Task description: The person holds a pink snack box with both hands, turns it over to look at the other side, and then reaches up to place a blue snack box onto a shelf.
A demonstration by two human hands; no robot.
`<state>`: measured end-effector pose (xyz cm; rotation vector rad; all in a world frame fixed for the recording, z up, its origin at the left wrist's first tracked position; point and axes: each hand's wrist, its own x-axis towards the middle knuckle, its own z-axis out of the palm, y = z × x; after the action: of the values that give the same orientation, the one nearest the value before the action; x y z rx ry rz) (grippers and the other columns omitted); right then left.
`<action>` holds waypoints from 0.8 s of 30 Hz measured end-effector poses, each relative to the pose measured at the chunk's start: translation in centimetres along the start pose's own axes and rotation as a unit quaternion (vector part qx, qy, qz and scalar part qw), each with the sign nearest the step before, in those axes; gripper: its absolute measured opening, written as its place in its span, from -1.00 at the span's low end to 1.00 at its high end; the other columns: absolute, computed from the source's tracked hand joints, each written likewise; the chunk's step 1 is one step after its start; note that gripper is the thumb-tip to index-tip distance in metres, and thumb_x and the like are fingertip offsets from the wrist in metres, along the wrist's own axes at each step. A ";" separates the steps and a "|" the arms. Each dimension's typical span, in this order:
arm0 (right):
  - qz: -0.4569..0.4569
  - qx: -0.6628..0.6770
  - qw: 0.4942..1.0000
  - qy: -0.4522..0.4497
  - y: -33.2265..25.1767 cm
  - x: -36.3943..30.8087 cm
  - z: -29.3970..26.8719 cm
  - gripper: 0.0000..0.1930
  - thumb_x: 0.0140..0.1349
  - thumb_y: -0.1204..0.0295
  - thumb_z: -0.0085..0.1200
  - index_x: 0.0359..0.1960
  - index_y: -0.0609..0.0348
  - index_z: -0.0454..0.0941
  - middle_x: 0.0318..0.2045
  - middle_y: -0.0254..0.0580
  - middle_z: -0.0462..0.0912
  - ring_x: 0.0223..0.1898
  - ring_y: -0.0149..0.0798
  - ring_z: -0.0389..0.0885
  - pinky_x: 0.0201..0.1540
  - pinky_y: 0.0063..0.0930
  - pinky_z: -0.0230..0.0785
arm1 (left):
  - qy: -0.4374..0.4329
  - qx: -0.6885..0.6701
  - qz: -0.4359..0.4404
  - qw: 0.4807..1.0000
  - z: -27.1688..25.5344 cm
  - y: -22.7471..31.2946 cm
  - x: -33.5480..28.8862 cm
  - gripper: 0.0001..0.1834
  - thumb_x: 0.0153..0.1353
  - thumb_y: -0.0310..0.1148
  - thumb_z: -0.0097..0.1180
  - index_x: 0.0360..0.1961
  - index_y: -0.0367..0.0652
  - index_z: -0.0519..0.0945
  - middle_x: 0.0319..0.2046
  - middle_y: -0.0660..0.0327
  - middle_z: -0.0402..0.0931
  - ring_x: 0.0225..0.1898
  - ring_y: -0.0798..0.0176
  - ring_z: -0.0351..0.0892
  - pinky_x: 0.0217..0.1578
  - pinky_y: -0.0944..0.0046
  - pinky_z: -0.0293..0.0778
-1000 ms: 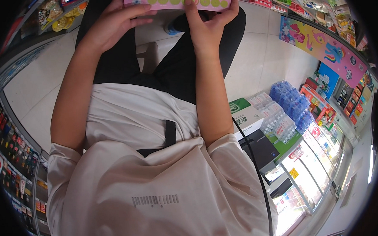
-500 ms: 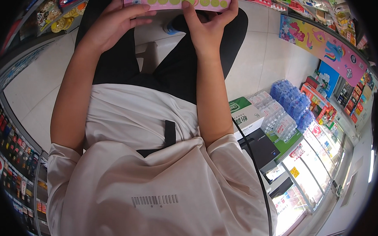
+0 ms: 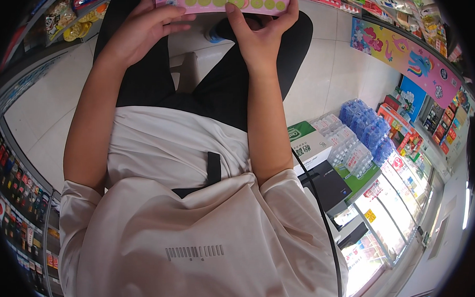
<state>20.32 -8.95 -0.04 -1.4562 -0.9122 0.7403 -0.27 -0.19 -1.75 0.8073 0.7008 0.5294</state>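
Across my lap at the top edge I have a long pink cardboard box [image 3: 205,2] with a row of green circles along its face. Its upper part is cut off by the picture's edge. At its left end, my left hand [image 3: 139,35] grips it, with some fingers reaching along the lower edge. My right hand [image 3: 258,43] is closed around the right end, its thumb pressed on the face near the middle circles. Whether the box is sealed cannot be seen.
Snack shelves [image 3: 69,17] stand at upper left, and shelves of small goods [image 3: 21,193] at lower left. To my right are a white-and-green carton [image 3: 311,143], a dark box [image 3: 325,183], and shrink-wrapped bottles [image 3: 366,124]. A black cable [image 3: 324,219] runs past my right side.
My right thumb has slid slightly to the left on the box's face. The box has tilted a little; both hands still hold it.
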 end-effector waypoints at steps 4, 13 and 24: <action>0.008 0.007 1.000 0.002 0.2 0.2 0.2 0.06 0.21 0.64 0.34 0.52 0.15 -0.30 0.24 0.05 0.35 0.14 -0.22 0.54 0.08 -0.38 0.55 | -0.002 -0.013 0.000 1.000 0.5 0.4 -0.1 -0.37 0.40 -0.34 0.12 0.43 -0.12 0.21 0.22 -0.04 0.48 0.19 0.06 0.59 0.23 0.04 0.51; -0.078 -0.060 0.995 0.023 1.5 0.4 0.4 -0.16 0.34 0.26 0.31 0.42 0.27 -0.05 0.20 0.10 0.36 0.04 -0.11 0.59 -0.14 -0.28 0.63 | -0.001 -0.017 -0.008 1.000 -0.4 0.5 0.1 -0.36 0.37 -0.39 0.12 0.42 -0.14 0.21 0.17 -0.02 0.51 0.15 0.09 0.61 0.21 0.04 0.52; 0.018 -0.013 1.000 0.015 1.5 0.8 0.2 0.09 0.25 0.34 0.42 0.48 0.28 -0.30 0.21 0.10 0.31 0.12 -0.21 0.51 0.04 -0.36 0.55 | 0.002 -0.024 -0.016 1.000 -0.7 0.6 0.2 -0.35 0.36 -0.41 0.13 0.43 -0.10 0.21 0.18 0.01 0.50 0.15 0.11 0.60 0.19 0.06 0.53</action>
<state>20.69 -8.15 -1.53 -1.5051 -0.8776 0.7330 -0.77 0.62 -1.63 0.7498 0.7009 0.5165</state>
